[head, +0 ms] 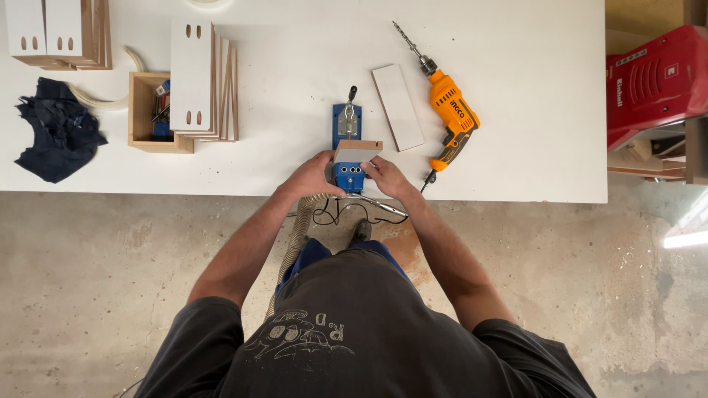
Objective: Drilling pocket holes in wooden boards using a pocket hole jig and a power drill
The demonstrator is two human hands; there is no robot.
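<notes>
Blue drilling jig (348, 173) sits mid-frame between both hands — left hand (313, 177) cupping its side, right hand (385, 175) pinching the small wooden panel (357, 149) clamped in it. Orange drill (451, 121) lies to the upper right on the smooth white table (516, 147).

The desk (516, 147) at the top of the frame looks smooth, matt white. At its lower centre sits a blue plastic drilling jig (347, 158) with a metal clamp lever, holding a raw wood block (357, 149). Right of it, the orange drill (451, 118) is glossy plastic with a metal bit. At upper left lies crumpled dark cloth (59, 133); below, the concrete floor (110, 280) looks rough and stained.
</notes>
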